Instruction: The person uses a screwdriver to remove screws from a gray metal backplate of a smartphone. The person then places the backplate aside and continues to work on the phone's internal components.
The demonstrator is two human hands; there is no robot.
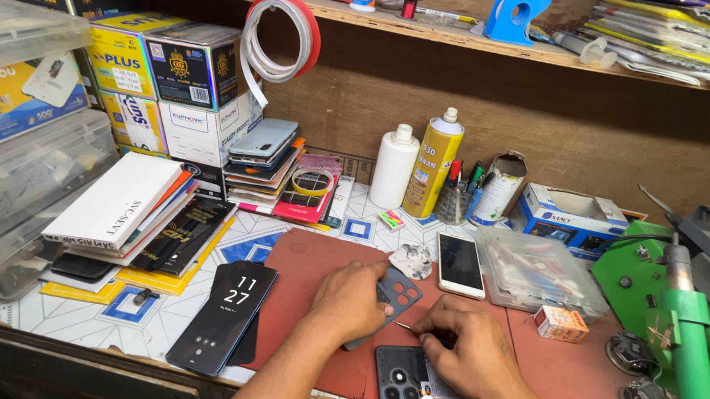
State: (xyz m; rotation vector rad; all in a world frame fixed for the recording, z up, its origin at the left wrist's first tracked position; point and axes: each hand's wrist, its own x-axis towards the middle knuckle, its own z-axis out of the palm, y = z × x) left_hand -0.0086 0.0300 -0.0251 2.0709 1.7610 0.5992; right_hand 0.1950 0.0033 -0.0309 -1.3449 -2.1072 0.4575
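Dark grey phone [409,384], opened and camera-side up, is pinned on the red mat [318,263] near the front edge by the right hand [473,355], which pinches a thin metal tool [404,326]. Its grey back cover [394,294] is gripped by the left hand [351,299].

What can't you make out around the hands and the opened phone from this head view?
- Head view: the right hand covers the middle of the opened phone, so the spot worked on is hidden.
- The thin tool is too small to identify; its rear is inside the fingers.
- The left hand hides part of the grey back cover.
- The phone's lower edge is partly cut off by the frame.
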